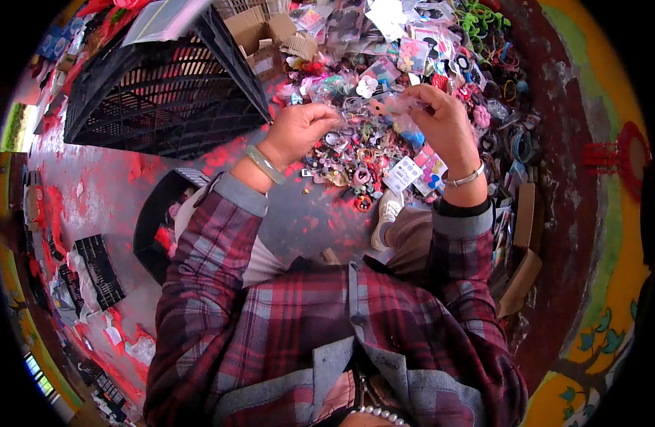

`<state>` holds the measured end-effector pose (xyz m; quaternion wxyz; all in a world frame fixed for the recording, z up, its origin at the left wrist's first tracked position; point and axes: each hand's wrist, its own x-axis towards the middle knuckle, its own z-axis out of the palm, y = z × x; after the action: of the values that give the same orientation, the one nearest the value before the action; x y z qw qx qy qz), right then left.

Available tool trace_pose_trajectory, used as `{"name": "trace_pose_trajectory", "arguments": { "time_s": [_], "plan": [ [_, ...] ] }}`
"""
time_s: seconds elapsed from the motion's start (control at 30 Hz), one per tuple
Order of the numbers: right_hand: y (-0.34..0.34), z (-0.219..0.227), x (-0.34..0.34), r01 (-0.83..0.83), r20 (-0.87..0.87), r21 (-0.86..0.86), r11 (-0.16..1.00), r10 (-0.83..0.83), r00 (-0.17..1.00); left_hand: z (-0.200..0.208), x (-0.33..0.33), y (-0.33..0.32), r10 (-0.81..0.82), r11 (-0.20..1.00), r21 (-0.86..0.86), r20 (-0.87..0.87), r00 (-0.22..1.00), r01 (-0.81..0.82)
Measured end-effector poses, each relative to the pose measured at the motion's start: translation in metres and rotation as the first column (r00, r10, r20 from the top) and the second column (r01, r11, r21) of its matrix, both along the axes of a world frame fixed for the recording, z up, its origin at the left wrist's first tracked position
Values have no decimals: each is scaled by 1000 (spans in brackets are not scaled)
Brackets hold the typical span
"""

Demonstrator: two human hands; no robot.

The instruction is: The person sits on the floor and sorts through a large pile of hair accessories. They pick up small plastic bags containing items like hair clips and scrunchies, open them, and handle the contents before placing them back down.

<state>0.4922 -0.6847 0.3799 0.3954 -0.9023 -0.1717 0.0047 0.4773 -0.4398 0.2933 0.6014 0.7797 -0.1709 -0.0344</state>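
Both my hands hover over a heap of small hair ties and trinkets on the floor. My left hand has thumb and fingers pressed together at the heap's left side; what they hold, if anything, is too small to make out. My right hand pinches what looks like a thin clear plastic bag, which hangs toward the middle of the heap. Below the right hand lie a white card with grey dots and a colourful packet.
A black plastic crate stands tilted at the upper left, beside an opened cardboard box. A black bin sits by my left knee. Cardboard lies along the right wall. Red scraps litter the grey floor.
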Motion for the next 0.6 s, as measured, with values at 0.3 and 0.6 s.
{"name": "trace_pose_trajectory", "arguments": {
  "time_s": [0.3,0.6],
  "plan": [
    [3,-17,4,-175,101,254,951,153,983,15,-4,-4,-320,927,-259,-170,932,271],
    [11,-13,1,5,-318,631,776,252,914,15,-4,1,-401,885,-343,-222,889,314]
  ]
}}
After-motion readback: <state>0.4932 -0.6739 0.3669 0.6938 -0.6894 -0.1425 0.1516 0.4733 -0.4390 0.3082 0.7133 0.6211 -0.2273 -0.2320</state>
